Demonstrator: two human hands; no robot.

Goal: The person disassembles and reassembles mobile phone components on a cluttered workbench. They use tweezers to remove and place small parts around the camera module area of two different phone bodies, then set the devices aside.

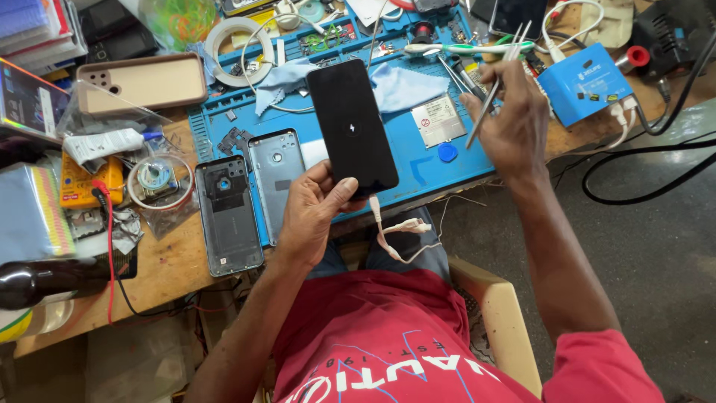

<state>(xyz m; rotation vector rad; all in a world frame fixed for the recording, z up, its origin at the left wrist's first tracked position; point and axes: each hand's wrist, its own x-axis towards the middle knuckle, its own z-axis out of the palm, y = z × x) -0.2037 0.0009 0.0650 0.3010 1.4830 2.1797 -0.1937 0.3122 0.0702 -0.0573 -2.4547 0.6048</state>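
My left hand (313, 213) grips the lower end of a black smartphone (350, 123), its dark screen showing a small charging symbol. A white cable (395, 231) hangs from the phone's bottom edge over my lap. My right hand (511, 123) is raised above the right side of the blue work mat (418, 160), pinching metal tweezers (492, 86) that point up and away. Two phone back covers lie to the left of my left hand: a dark one (227, 216) and a grey-blue one (276, 179).
A beige phone case (142, 82) and a tape roll (235, 41) lie at the back left. A blue box-shaped device (585, 82) with cables stands at the right. A yellow multimeter (78, 183), solder wire spool (156, 179), a blue cloth (403, 86) and small tools clutter the wooden bench.
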